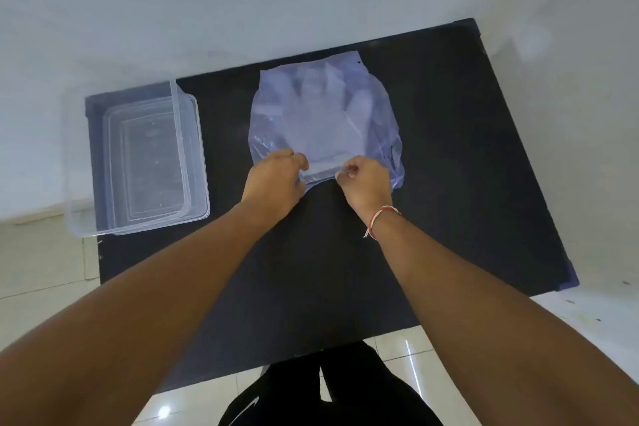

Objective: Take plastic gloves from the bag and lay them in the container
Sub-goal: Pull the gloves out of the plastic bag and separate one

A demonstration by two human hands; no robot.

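Observation:
A clear, bluish plastic bag lies flat in the middle of the black table, its mouth toward me. Inside it a stack of clear plastic gloves shows through, fingers pointing away. My left hand pinches the bag's near edge on the left. My right hand pinches the same edge on the right, beside the glove cuffs. A clear rectangular container stands at the table's left end with nothing in it.
The table's left edge runs under the container, which overhangs it slightly. White wall lies beyond the far edge. Pale floor tiles surround the table. My dark trousers show below the near edge.

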